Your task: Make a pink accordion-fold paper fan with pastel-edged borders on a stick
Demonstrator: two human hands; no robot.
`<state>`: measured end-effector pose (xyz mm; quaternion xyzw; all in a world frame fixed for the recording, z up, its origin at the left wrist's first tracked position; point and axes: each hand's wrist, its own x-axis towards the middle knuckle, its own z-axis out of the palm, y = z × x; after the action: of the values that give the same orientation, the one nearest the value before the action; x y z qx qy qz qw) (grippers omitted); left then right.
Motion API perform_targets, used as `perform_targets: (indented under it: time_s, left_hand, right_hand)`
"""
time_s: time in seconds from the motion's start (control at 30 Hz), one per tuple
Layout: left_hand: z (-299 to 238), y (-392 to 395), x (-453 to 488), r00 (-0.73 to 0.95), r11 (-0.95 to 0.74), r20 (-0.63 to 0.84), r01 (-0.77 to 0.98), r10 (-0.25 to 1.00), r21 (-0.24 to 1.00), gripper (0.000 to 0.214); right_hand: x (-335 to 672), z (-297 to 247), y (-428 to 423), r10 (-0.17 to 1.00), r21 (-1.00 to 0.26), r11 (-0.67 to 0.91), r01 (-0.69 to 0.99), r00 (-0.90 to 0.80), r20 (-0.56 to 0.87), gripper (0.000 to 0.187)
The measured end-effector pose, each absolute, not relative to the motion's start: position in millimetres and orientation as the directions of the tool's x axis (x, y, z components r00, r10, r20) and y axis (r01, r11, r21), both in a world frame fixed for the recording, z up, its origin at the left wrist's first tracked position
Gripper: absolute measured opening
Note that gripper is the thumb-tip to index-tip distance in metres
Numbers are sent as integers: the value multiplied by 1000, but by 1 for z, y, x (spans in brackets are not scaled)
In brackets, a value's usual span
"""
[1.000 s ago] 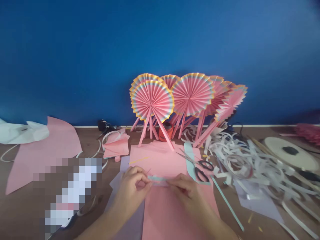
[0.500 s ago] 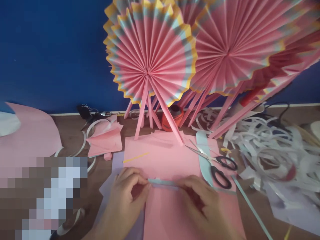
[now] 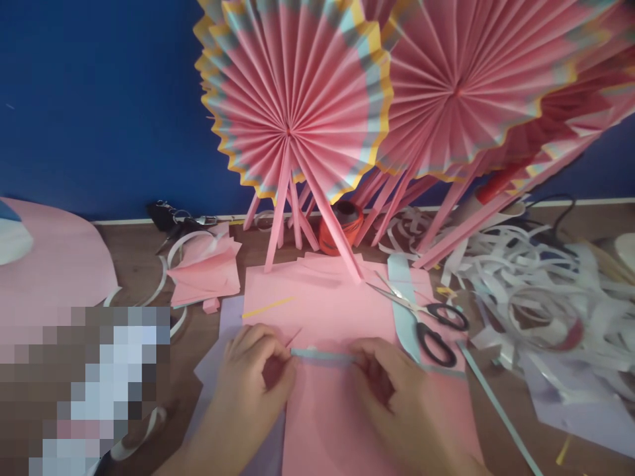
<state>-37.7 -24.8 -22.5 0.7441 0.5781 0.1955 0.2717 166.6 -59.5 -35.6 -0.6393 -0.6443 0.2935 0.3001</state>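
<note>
My left hand [image 3: 251,380] and my right hand [image 3: 391,390] pinch the two ends of a thin light blue paper strip [image 3: 322,356], held flat across a pink paper sheet [image 3: 327,423] on the wooden floor. Both hands have fingers curled closed on the strip. Black-handled scissors [image 3: 426,324] lie open just right of my right hand, on another pale blue strip [image 3: 404,311]. A thin yellow sliver [image 3: 268,307] lies on the pink sheet above my left hand.
Several pleated pink paper fans [image 3: 292,106] on pink sticks lean against the blue wall [image 3: 99,99]. An orange spool [image 3: 342,228] stands under them. White paper strips [image 3: 536,284] pile up at right. Folded pink paper [image 3: 206,274] and a big pink sheet [image 3: 54,264] lie left.
The view has moved closer to the fans and floor, so the fans now fill the top. Both hands stay pinched on the blue strip and have shifted slightly.
</note>
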Motion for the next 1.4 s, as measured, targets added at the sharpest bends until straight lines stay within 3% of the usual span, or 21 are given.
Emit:
perform_targets:
  time_s: [0.27,0.6,1.03,1.23,1.33,1.4]
  left_hand:
    - [-21,-23,-35,268,-225,20,765,963,603,11]
    - [-23,-24,-34,273,-227,3,794,962,564,13]
    - [-21,-21,-36,196,-116,-54,759,979,641,3]
    - [-19,-15,-42,207,-85,-66,644,976,760,15]
    - [-1,-10,-49,252,-24,-149,575,956,818,16]
    - [14,-10,-57,280,-43,-171,622,945,782,15]
  right_hand:
    - [166,-35,-59,999,-736,39,676,-20,34,21]
    - [160,-35,-55,982,-625,142,767,-31,184,26]
    - [159,-30,-52,997,-683,18,730,38,67,35]
    - [169,-32,-50,999,-780,-26,625,34,-6,31]
    - [171,-27,-51,1000,-793,-13,609,-11,-25,26]
    - [172,-24,-54,998,-777,50,627,-64,13,25]
